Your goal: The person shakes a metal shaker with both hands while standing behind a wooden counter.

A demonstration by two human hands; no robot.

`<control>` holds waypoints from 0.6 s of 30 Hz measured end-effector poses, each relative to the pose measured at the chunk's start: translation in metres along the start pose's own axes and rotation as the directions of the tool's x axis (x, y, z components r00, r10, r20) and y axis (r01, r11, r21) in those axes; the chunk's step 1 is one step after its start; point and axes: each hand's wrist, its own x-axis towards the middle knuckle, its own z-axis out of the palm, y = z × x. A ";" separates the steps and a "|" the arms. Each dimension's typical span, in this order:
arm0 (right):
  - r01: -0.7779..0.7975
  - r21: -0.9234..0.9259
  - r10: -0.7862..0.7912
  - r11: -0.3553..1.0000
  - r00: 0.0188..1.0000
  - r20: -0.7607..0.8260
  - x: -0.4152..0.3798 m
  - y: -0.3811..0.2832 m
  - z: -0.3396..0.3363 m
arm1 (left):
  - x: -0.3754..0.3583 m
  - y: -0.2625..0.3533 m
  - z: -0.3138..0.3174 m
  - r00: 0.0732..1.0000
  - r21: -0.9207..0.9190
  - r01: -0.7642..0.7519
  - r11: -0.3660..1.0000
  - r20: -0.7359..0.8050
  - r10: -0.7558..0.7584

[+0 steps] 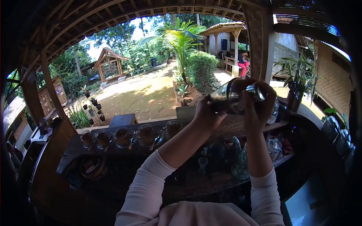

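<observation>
A shiny metal cocktail shaker (pixel 223 94) lies nearly sideways in the air above the counter, held in both hands. My left hand (pixel 207 115) grips its wide end from below. My right hand (pixel 259 103) wraps round the narrower capped end, fingers over the top. Below and to the left, several glass cups (pixel 145 135) of brown drink stand in a row on the counter's raised ledge (pixel 181 122), with saucers and spoons beside some of them. My right hand partly hides a clear glass jar (pixel 273 113) behind it.
On the lower shelf are a small glass (pixel 203 164), a patterned green glass vessel (pixel 240 165), a round brown container (pixel 92 165) and glassware (pixel 275 145) at right. A wooden post (pixel 258 41) rises ahead. A person in red trousers (pixel 244 67) sits far off under another roof.
</observation>
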 end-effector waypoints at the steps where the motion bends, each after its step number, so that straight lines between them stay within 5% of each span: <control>1: -0.102 0.053 0.106 0.993 0.991 -0.079 0.007 -0.001 -0.005 | -0.002 -0.005 0.017 0.992 -0.006 -0.011 1.000 -0.122 0.010; 2: 0.179 -0.013 -0.179 0.984 0.979 -0.093 0.010 -0.001 -0.023 | -0.008 -0.009 0.042 0.995 0.003 0.001 1.000 -0.104 0.000; 3: 0.357 0.273 -0.357 0.893 0.933 -0.054 0.023 -0.029 -0.023 | -0.022 -0.016 0.065 0.999 0.058 -0.031 0.998 0.015 0.030; 4: 0.466 0.336 -0.490 0.818 0.871 -0.015 0.019 -0.043 -0.035 | -0.030 -0.021 0.074 0.991 0.099 -0.070 0.993 0.121 0.058; 5: 0.464 0.338 -0.490 0.819 0.871 -0.007 0.023 -0.037 -0.036 | -0.027 -0.021 0.073 0.991 0.092 -0.073 0.993 0.121 0.061; 7: 0.565 0.299 -0.590 0.769 0.807 -0.008 0.038 -0.013 -0.030 | -0.013 -0.024 0.071 0.915 0.072 -0.011 0.997 0.402 -0.019; 9: 0.658 0.256 -0.680 0.708 0.733 -0.006 0.039 0.002 -0.028 | 0.030 -0.031 0.049 0.925 0.250 -0.174 0.952 0.372 0.072; 10: 0.442 -0.135 -0.445 0.887 0.895 0.005 0.032 0.002 -0.030 | 0.028 -0.033 0.049 0.925 0.240 -0.177 0.955 0.372 0.079; 11: -0.122 -0.040 0.120 0.992 0.991 -0.052 0.035 0.006 -0.031 | 0.027 -0.034 0.050 0.994 0.191 -0.070 0.979 0.098 0.051; 12: 0.044 -0.083 -0.051 0.996 0.995 -0.082 0.036 0.013 -0.042 | 0.028 -0.033 0.054 0.984 0.122 0.026 0.992 -0.176 -0.004; 13: 0.212 -0.128 -0.226 0.969 0.968 -0.110 0.043 0.003 -0.043 | 0.024 -0.033 0.064 0.987 0.132 0.024 0.991 -0.162 -0.002; 14: 0.485 0.170 -0.472 0.858 0.874 -0.110 0.044 -0.011 -0.041 | 0.016 -0.038 0.071 0.995 0.212 -0.082 0.974 0.067 0.069; 15: 0.554 0.240 -0.557 0.797 0.828 -0.064 0.037 -0.030 -0.045 | 0.004 -0.040 0.083 0.950 0.264 -0.196 0.944 0.290 0.116; 16: 0.557 0.237 -0.558 0.796 0.827 -0.067 0.037 -0.030 -0.044 | -0.011 -0.038 0.100 0.935 0.121 -0.072 0.990 0.354 0.024; 18: 0.626 0.221 -0.628 0.748 0.775 -0.071 0.030 -0.031 -0.044 | -0.017 -0.043 0.108 0.930 0.123 -0.103 0.987 0.364 0.052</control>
